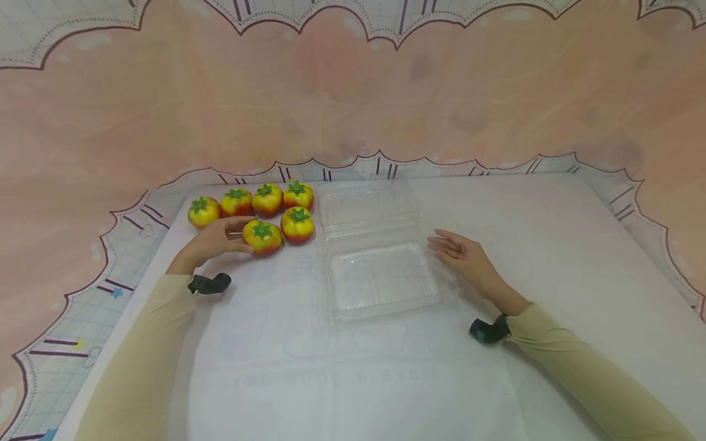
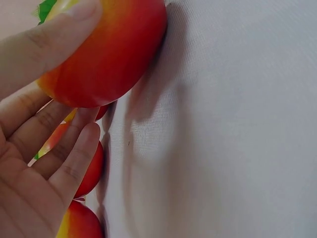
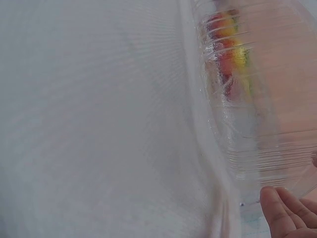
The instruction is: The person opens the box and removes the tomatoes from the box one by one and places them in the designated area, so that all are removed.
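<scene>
My left hand (image 1: 212,240) is at the front-left tomato (image 1: 262,237), which is yellow and red with a green star-shaped top. In the left wrist view, the thumb lies across that tomato (image 2: 116,54) and the fingers reach behind it, the little finger loosely extended. It appears to rest on the table. Several like tomatoes sit close by, one of them just to the right (image 1: 297,225). A clear plastic clamshell box (image 1: 382,275) lies with its lid (image 1: 366,205) folded back. Beside its right edge is my right hand (image 1: 466,260), fingers relaxed and holding nothing; contact with the box is unclear.
A row of tomatoes (image 1: 268,200) lines the back left of the white-covered table (image 1: 265,343). Behind the table hangs a peach-coloured patterned cloth (image 1: 342,98). Dark wrist cameras (image 1: 488,331) are worn at both sleeves.
</scene>
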Demonstrator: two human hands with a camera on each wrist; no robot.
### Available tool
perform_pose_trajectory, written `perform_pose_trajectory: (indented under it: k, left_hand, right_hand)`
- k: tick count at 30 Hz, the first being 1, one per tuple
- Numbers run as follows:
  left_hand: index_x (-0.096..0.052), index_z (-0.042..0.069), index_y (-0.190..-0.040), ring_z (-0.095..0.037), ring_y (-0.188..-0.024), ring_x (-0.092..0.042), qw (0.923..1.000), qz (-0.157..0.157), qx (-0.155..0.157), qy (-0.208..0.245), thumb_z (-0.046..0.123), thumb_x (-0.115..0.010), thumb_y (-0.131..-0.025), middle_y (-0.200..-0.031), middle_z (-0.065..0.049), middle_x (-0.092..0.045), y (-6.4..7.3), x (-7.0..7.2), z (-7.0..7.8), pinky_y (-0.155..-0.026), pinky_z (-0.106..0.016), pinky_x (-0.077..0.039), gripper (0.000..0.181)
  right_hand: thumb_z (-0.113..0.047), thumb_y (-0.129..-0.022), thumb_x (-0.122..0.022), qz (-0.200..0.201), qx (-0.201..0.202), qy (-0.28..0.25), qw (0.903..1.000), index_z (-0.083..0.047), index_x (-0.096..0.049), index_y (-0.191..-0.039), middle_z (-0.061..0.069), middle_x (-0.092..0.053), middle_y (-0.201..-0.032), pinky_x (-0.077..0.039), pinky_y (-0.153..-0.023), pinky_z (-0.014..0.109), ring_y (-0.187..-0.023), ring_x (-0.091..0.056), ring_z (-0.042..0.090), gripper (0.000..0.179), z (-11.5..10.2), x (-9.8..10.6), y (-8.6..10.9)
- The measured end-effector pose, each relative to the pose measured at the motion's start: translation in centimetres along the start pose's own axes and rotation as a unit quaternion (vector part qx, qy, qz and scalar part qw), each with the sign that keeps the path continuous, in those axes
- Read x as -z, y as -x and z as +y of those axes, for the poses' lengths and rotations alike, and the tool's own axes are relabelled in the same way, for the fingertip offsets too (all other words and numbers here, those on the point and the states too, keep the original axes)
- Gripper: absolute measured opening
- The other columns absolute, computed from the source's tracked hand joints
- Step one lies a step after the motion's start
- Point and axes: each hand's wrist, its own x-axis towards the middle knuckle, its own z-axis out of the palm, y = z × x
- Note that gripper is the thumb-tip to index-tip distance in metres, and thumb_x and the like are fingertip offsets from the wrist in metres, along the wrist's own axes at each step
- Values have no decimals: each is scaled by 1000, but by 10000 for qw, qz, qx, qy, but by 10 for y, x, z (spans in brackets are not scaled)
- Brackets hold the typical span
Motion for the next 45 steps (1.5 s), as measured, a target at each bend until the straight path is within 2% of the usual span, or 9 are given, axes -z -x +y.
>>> perform_pose_trajectory:
  k: [4, 10, 18, 21, 25, 28, 33, 37, 45]
  left_hand:
    - [-35, 3, -143, -42, -132, -36, 9998, -30, -88, 177, 19, -73, -82, -144, -25, -38, 1, 0, 3, -108, -55, -33, 74]
    - [-37, 2, -141, -40, -131, -39, 9994, 79, -22, 340, 19, -72, -82, -143, -24, -40, 1, -1, 3, -107, -52, -35, 70]
    - [-39, 4, -140, -42, -130, -39, 9992, 155, 158, 340, 23, -72, -83, -142, -24, -40, 0, 0, -2, -107, -53, -35, 68]
    - [-40, 4, -140, -42, -129, -40, 9993, 186, 167, 277, 23, -71, -83, -141, -25, -41, 0, 1, -2, -106, -53, -36, 68]
    - [-41, 2, -140, -42, -130, -40, 9995, 203, 26, 251, 21, -70, -85, -141, -25, -41, 1, 1, 0, -107, -53, -35, 65]
    - [-40, -1, -140, -43, -130, -39, 9995, 211, -80, 202, 15, -67, -87, -142, -26, -41, 1, 1, 2, -108, -53, -33, 62]
    - [-40, 2, -141, -42, -131, -38, 9997, 192, -87, 146, 18, -66, -87, -142, -25, -41, -4, 3, -1, -108, -54, -33, 62]
    - [-40, 3, -141, -41, -131, -38, 9996, 201, -35, 185, 16, -64, -89, -143, -24, -41, -6, 5, -1, -108, -56, -32, 59]
    - [-41, 2, -140, -40, -127, -45, 9989, 431, -45, 170, 13, -63, -90, -139, -24, -45, -9, 4, -2, -104, -51, -39, 56]
  right_hand:
    - [0, -93, -52, 1, 7, -13, 10000, 7, -33, -141, 27, -46, -137, -46, -87, 8, -126, -47, 35, 53, 0, 0, 0]
    - [-1, -93, -53, 18, -1, 49, 10000, 6, -33, -141, 27, -47, -137, -46, -87, 7, -125, -48, 34, 53, -1, 0, 0]
    - [0, -93, -53, 13, -13, 3, 10000, 7, -33, -141, 28, -46, -137, -46, -87, 7, -116, -57, 4, 53, 0, 0, 0]
    - [1, -92, -53, 18, -19, -18, 10000, 7, -33, -141, 28, -46, -137, -46, -87, 7, -113, -57, 0, 53, 0, 0, 0]
    - [1, -92, -53, 12, -26, -43, 10000, 7, -33, -141, 28, -46, -137, -46, -87, 7, -115, -57, 4, 53, 0, 0, 0]
    - [1, -93, -52, 10, -36, -16, 10000, 7, -33, -141, 28, -46, -137, -46, -87, 7, -120, -56, 15, 53, -1, 0, 0]
    - [0, -93, -52, 2, -53, 20, 10000, 7, -32, -142, 27, -46, -137, -46, -87, 7, -125, -49, 31, 53, -1, 0, 0]
    - [0, -93, -52, 3, -43, 22, 10000, 7, -32, -142, 27, -46, -137, -46, -87, 7, -126, -48, 33, 53, -1, 0, 0]
    - [-1, -93, -52, 9, 22, 82, 10000, 7, -33, -141, 28, -47, -137, -46, -87, 7, -125, -49, 32, 53, 1, 0, 0]
